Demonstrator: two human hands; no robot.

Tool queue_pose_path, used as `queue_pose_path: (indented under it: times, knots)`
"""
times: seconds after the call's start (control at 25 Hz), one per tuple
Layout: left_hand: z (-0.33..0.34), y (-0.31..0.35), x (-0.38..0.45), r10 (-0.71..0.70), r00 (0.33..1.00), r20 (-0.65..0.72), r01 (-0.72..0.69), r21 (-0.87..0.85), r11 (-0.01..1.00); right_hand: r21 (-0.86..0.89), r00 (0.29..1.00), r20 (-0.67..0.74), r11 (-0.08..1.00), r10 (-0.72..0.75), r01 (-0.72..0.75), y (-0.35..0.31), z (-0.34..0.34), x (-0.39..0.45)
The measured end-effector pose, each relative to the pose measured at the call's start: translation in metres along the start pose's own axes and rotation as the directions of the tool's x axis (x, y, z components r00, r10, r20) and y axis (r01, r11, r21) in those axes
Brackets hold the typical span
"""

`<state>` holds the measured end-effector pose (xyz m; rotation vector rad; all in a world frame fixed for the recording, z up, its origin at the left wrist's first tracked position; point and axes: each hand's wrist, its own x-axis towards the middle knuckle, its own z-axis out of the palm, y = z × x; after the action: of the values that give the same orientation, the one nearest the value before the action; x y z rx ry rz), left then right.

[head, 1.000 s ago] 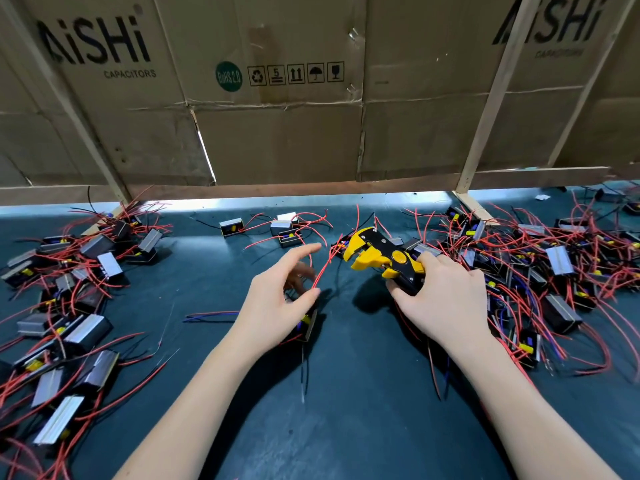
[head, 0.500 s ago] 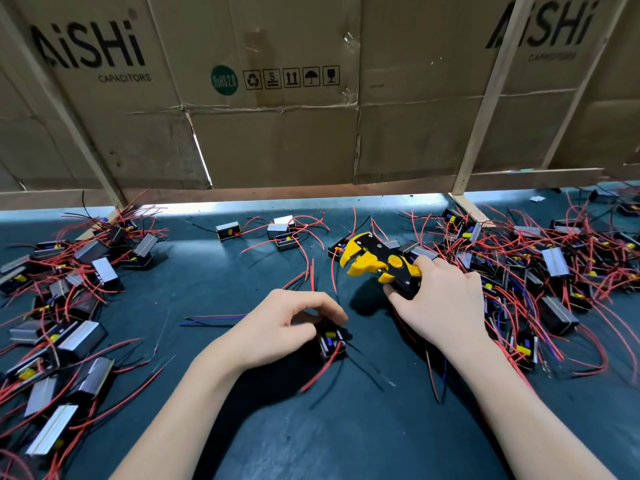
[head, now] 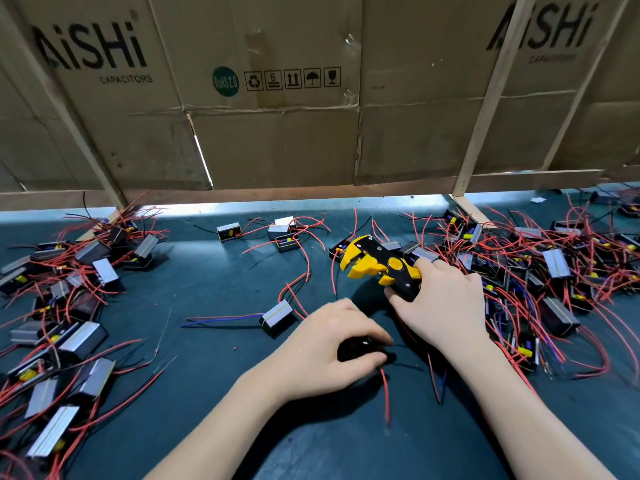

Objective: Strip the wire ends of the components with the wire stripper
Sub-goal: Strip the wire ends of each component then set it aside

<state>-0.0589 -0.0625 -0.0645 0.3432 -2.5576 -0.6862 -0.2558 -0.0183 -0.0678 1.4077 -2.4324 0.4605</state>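
the yellow and black wire stripper is held off the dark green bench, just above centre right of the work area, its yellow jaws standing apart and pointing left. the right hand is wrapped around its black handles without squeezing them together.

the left hand is curled down over a small black boxed component resting on the bench just below the stripper. its fingers are closed on the component body. a red insulated lead trails from under the hand toward the person; a thin black lead runs off to the right.

step in hand, as judged: pick up and orient the next component so a lead end can be fed to the jaws. recommended practice:
- lift the component clear of neighbouring wires before turning it.
- pinch the lead near its free end, not at the body, so the end stays straight.
- present the end square to the open jaws, then squeeze fully in one stroke.
- support the component body so the pull does not load its terminal.

a pile of aluminium-faced components with red leads lies at the left; a denser tangled pile lies at the right, touching the right wrist area. a single component with blue and red leads sits just left of the left hand. corrugated cardboard panels on a wooden frame close the rear.
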Motion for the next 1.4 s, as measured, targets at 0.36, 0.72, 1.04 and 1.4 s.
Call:
queue_pose_path:
  times: [0.36,0.72,1.04,1.4]
  knots:
    - [-0.016,-0.021,-0.004,-0.346,0.902,-0.26,0.342,-0.062,0.938,0.013,0.998,-0.056,0.999,0.039,-0.038,0.0,0.001,0.0]
    - [-0.018,-0.015,-0.003,-0.382,0.862,-0.332,0.339,-0.182,0.923,-0.066,0.997,-0.074,0.998,-0.026,0.021,-0.001,0.002,-0.004]
    - [-0.016,-0.019,-0.002,-0.468,0.826,-0.313,0.399,-0.261,0.879,-0.012,0.982,-0.103,0.988,-0.157,0.156,-0.01,0.0,-0.007]
    - [-0.018,-0.019,-0.003,-0.462,0.839,-0.288,0.405,-0.238,0.883,0.001,0.984,-0.053,0.985,-0.172,0.172,-0.01,-0.008,-0.006]
